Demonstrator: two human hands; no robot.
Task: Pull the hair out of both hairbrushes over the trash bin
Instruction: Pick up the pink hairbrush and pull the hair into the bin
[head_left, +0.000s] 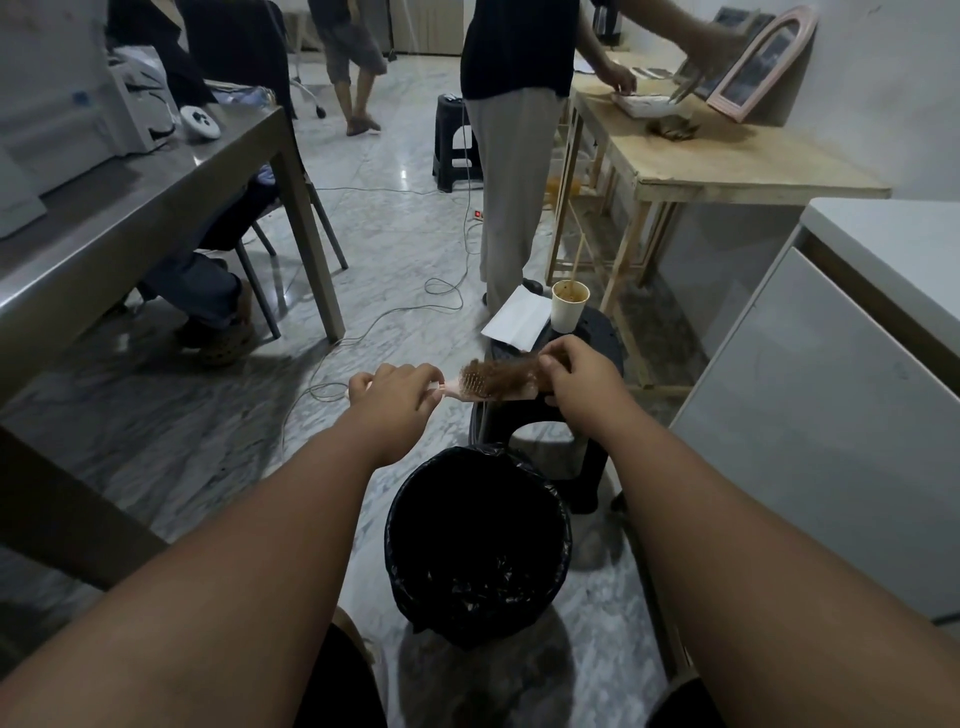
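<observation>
A pink hairbrush (470, 389) is held level in front of me, just beyond the far rim of the trash bin. My left hand (395, 395) grips its handle. A mat of brown hair (501, 371) covers the bristles, and my right hand (576, 371) pinches that hair at the brush's right end. The trash bin (563, 525), lined with a black bag, stands on the floor below my forearms. I cannot make out a second hairbrush near me.
A black stool (597, 332) behind the brush carries a paper cup (569, 306) and a white paper (517, 317). A person (514, 156) stands at a wooden table (727, 161). A grey table (130, 208) is left, a white cabinet (831, 415) right, cables on the floor.
</observation>
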